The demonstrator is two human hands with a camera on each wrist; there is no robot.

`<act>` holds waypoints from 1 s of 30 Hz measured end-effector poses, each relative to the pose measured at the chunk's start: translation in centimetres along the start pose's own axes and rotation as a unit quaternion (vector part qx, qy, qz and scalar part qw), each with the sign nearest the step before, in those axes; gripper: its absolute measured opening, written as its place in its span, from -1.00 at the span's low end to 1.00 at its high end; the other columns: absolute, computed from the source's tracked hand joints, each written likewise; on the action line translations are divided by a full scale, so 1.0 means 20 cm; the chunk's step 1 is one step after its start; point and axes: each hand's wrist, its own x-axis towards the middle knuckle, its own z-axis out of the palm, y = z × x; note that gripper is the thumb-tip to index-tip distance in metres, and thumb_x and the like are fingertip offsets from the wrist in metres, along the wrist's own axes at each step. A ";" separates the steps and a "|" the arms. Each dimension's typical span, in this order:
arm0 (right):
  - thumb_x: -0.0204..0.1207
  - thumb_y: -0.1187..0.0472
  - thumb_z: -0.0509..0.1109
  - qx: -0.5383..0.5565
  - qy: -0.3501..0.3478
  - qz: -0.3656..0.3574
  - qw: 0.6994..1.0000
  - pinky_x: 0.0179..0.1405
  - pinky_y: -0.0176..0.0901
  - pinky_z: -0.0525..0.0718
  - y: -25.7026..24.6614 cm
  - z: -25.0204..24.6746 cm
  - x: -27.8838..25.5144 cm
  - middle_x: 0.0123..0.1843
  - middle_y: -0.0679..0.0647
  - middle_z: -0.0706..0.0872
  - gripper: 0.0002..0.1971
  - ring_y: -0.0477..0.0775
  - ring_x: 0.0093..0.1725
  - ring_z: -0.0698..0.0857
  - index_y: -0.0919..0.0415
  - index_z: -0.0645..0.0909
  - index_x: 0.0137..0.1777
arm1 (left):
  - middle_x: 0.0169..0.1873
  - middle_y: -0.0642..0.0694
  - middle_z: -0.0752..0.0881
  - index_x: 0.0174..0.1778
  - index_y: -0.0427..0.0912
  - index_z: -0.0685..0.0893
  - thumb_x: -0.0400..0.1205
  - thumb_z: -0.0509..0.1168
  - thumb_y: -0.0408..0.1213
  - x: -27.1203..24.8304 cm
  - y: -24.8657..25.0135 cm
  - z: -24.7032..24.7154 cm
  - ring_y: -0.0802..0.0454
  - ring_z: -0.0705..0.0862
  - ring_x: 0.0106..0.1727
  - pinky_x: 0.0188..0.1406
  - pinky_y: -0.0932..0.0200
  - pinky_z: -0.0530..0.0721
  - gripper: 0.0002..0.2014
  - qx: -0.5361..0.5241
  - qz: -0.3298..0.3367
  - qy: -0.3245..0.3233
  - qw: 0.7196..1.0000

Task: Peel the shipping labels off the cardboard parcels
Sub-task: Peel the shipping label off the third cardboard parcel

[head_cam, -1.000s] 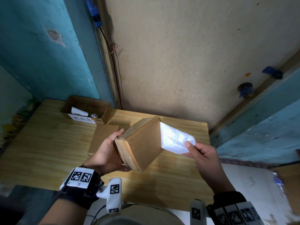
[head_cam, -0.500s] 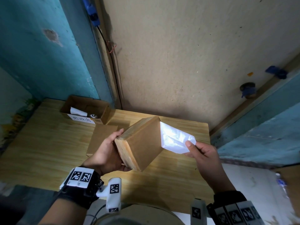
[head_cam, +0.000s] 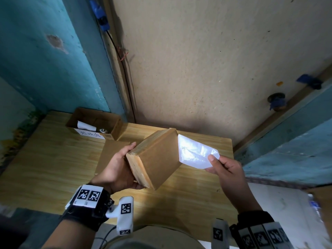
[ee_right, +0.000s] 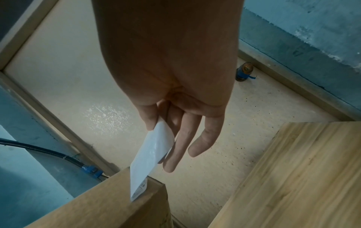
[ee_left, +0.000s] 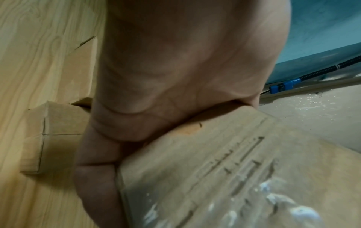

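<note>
My left hand [head_cam: 120, 169] grips a brown cardboard parcel [head_cam: 158, 159] by its near end, tilted above the wooden table [head_cam: 45, 159]. A white shipping label [head_cam: 195, 155] hangs off the parcel's far right edge, mostly peeled away. My right hand [head_cam: 222, 166] pinches the label's free corner between thumb and fingers. In the right wrist view the label [ee_right: 151, 157] runs from my fingers [ee_right: 152, 118] down to the parcel's edge [ee_right: 140, 199], where it still sticks. The left wrist view shows my palm [ee_left: 175, 69] against the parcel [ee_left: 215, 177].
An open cardboard box [head_cam: 95, 123] with a white paper and a handwritten label stands at the table's back left. A flat brown parcel [head_cam: 109, 155] lies on the table under my left hand. Walls stand close behind; a white surface [head_cam: 280, 203] lies right.
My right hand has pulled the label slightly further right and away from the parcel. The left hand and parcel have hardly moved.
</note>
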 end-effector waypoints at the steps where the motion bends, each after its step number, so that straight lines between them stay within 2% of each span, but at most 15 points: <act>1: 0.77 0.25 0.37 0.000 -0.001 -0.001 1.000 -0.25 -0.44 0.67 0.01 0.00 0.01 -0.50 0.11 0.43 -0.50 0.67 -0.11 0.68 0.18 0.48 -0.49 | 0.09 -0.32 0.70 0.25 -0.09 0.65 0.45 0.21 0.28 0.00 0.00 0.00 -0.36 0.61 0.12 0.05 -0.20 0.54 -0.39 -0.002 0.002 0.000 1.000; 3: 0.77 0.23 0.36 -0.003 -0.012 -0.007 1.000 -0.25 -0.44 0.66 0.02 -0.01 0.02 -0.41 0.48 0.54 -0.54 0.65 -0.13 0.67 0.46 0.54 -0.37 | 0.12 -0.33 0.70 0.27 -0.08 0.64 0.48 0.19 0.28 0.00 0.02 0.00 -0.38 0.61 0.12 0.04 -0.22 0.57 -0.39 -0.003 0.003 0.002 1.000; 5: 0.78 0.23 0.35 0.000 -0.011 -0.011 1.000 -0.24 -0.42 0.68 0.01 0.00 0.02 -0.26 0.62 0.63 -0.58 0.61 -0.10 0.69 0.53 0.63 -0.27 | 0.11 -0.35 0.71 0.27 -0.10 0.64 0.51 0.18 0.27 0.00 0.02 -0.01 -0.40 0.63 0.12 0.03 -0.24 0.60 -0.40 -0.008 0.004 0.004 1.000; 8: 0.79 0.24 0.35 0.007 -0.001 0.001 1.000 -0.22 -0.41 0.70 0.01 0.01 0.02 -0.18 0.65 0.65 -0.60 0.60 -0.05 0.71 0.57 0.68 -0.18 | 0.17 -0.37 0.70 0.31 -0.11 0.63 0.44 0.23 0.28 0.00 0.03 -0.02 -0.43 0.63 0.14 0.01 -0.28 0.62 -0.35 -0.023 0.004 0.000 1.000; 12: 0.78 0.25 0.36 0.011 0.006 0.003 1.000 -0.24 -0.41 0.69 0.01 0.04 0.02 -0.20 0.67 0.63 -0.60 0.63 -0.05 0.68 0.61 0.66 -0.20 | 0.16 -0.39 0.69 0.34 -0.11 0.61 0.40 0.24 0.28 0.00 0.04 -0.02 -0.43 0.63 0.12 -0.01 -0.26 0.62 -0.31 -0.022 0.006 0.001 1.000; 15: 0.77 0.11 0.39 0.020 -0.004 -0.004 1.000 -0.16 -0.24 0.75 0.03 0.07 0.03 -0.17 0.69 0.60 -0.50 0.67 -0.06 0.66 0.65 0.62 -0.16 | 0.08 -0.35 0.71 0.30 -0.10 0.61 0.38 0.23 0.28 -0.01 0.05 -0.01 -0.38 0.65 0.03 -0.18 -0.15 0.67 -0.33 -0.015 0.007 0.000 1.000; 17: 0.70 -0.04 0.39 0.022 -0.008 -0.006 1.000 -0.12 -0.12 0.77 0.03 0.08 0.03 -0.16 0.70 0.59 -0.40 0.67 -0.06 0.66 0.65 0.60 -0.16 | 0.05 -0.33 0.72 0.27 -0.09 0.63 0.39 0.23 0.26 -0.02 0.05 -0.01 -0.37 0.66 0.04 -0.23 -0.17 0.69 -0.36 -0.018 0.008 -0.003 1.000; 18: 0.69 -0.05 0.39 0.024 -0.007 -0.005 1.000 -0.12 -0.13 0.76 0.03 0.09 0.03 -0.16 0.70 0.59 -0.39 0.67 -0.06 0.66 0.65 0.59 -0.16 | 0.05 -0.32 0.73 0.26 -0.09 0.64 0.39 0.24 0.26 -0.02 0.05 -0.01 -0.37 0.66 0.05 -0.23 -0.18 0.69 -0.37 -0.020 0.008 -0.004 1.000; 21: 0.78 0.13 0.39 0.024 0.001 -0.005 1.000 -0.13 -0.21 0.74 0.02 0.09 0.02 -0.19 0.70 0.58 -0.49 0.69 -0.04 0.67 0.67 0.59 -0.17 | 0.05 -0.33 0.73 0.25 -0.09 0.65 0.38 0.24 0.26 -0.02 0.05 -0.02 -0.37 0.66 0.05 -0.18 -0.18 0.68 -0.37 -0.019 0.011 -0.005 1.000; 22: 0.78 0.16 0.38 0.025 0.002 -0.005 1.000 -0.13 -0.18 0.75 0.02 0.09 0.02 -0.18 0.70 0.57 -0.52 0.69 -0.04 0.66 0.67 0.59 -0.16 | 0.06 -0.33 0.72 0.26 -0.09 0.64 0.38 0.24 0.26 -0.02 0.05 -0.02 -0.38 0.66 0.05 -0.16 -0.17 0.67 -0.36 -0.016 0.011 -0.006 1.000; 25: 0.79 0.16 0.37 0.026 -0.002 -0.004 1.000 -0.05 0.15 0.79 0.02 0.10 0.01 -0.15 0.70 0.59 -0.53 0.67 -0.05 0.68 0.66 0.61 -0.15 | 0.07 -0.34 0.72 0.28 -0.09 0.63 0.41 0.22 0.27 -0.02 0.04 -0.03 -0.39 0.66 0.05 -0.16 -0.16 0.67 -0.36 -0.013 0.011 -0.006 1.000; 26: 0.79 0.16 0.38 0.028 -0.002 -0.002 1.000 -0.08 0.19 0.78 0.02 0.10 0.02 -0.15 0.70 0.60 -0.53 0.67 -0.05 0.68 0.65 0.61 -0.15 | 0.09 -0.34 0.71 0.28 -0.09 0.63 0.43 0.22 0.27 -0.02 0.04 -0.04 -0.39 0.66 0.06 -0.16 -0.16 0.67 -0.36 -0.014 0.011 -0.006 1.000; 28: 0.78 0.16 0.38 0.030 0.002 0.000 1.000 -0.18 0.07 0.70 0.02 0.11 0.03 -0.16 0.70 0.59 -0.52 0.70 -0.06 0.65 0.67 0.59 -0.16 | 0.12 -0.35 0.70 0.30 -0.09 0.62 0.45 0.21 0.28 -0.01 0.03 -0.05 -0.40 0.64 0.09 -0.10 -0.16 0.63 -0.36 -0.015 0.011 -0.004 1.000; 30: 0.77 0.14 0.39 0.026 0.007 0.000 1.000 -0.16 -0.05 0.63 0.01 0.11 0.03 -0.11 0.71 0.60 -0.50 0.71 -0.02 0.65 0.70 0.57 -0.13 | 0.12 -0.34 0.69 0.29 -0.10 0.62 0.42 0.23 0.29 -0.01 0.03 -0.06 -0.39 0.63 0.10 -0.08 -0.13 0.58 -0.35 -0.017 0.013 -0.004 1.000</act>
